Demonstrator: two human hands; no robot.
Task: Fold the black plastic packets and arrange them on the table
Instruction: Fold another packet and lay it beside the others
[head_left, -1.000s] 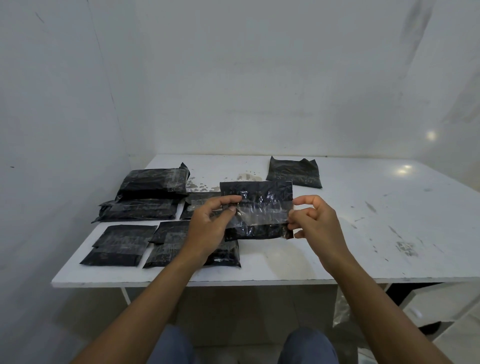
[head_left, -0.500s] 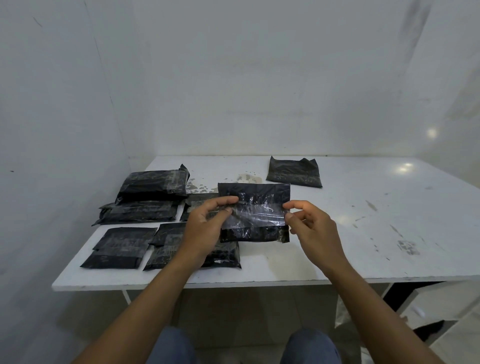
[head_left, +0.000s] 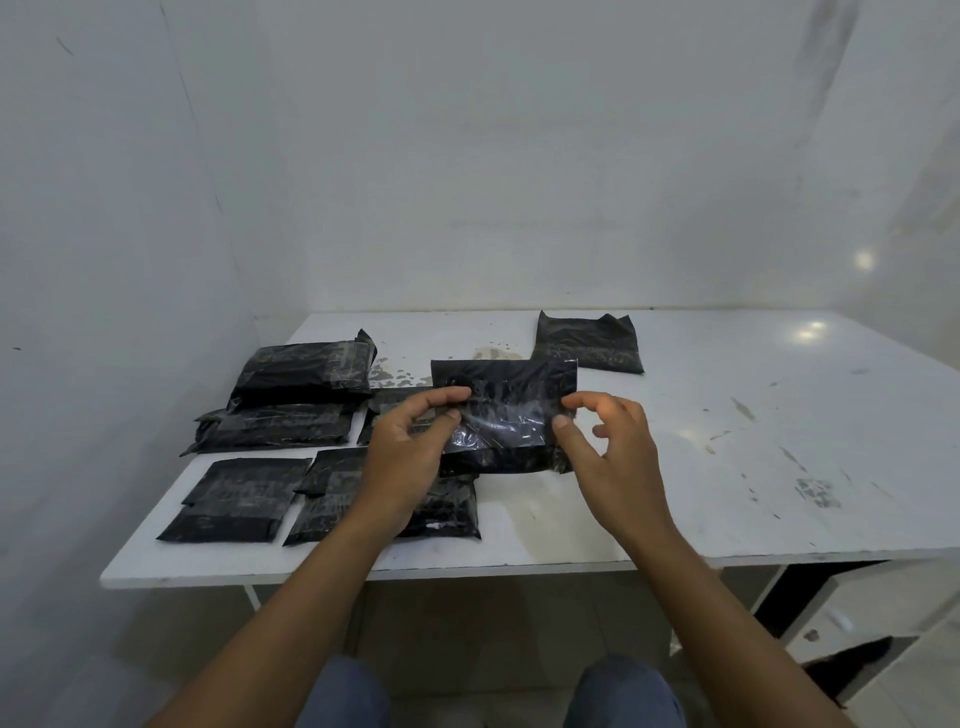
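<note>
I hold a folded black plastic packet (head_left: 511, 415), with a shiny clear band across its middle, just above the white table (head_left: 727, 467). My left hand (head_left: 410, 452) pinches its left side between thumb and fingers. My right hand (head_left: 608, 447) has its thumb and index fingertip at the packet's right edge, the other fingers curled and spread. Several folded black packets lie at the table's left: a stacked pair (head_left: 296, 400) at the back, one flat packet (head_left: 234, 499) near the front edge and another (head_left: 332, 493) beside it, partly under my left arm.
One black packet (head_left: 587, 343) lies alone toward the back of the table. Walls close in the table on the left and behind. The table's right half is bare, scuffed white surface. My knees show below the front edge.
The held packet has sunk slightly and shifted left. My right hand has slid inward along its right edge and its fingers have spread. The packets lying on the table have not moved.
</note>
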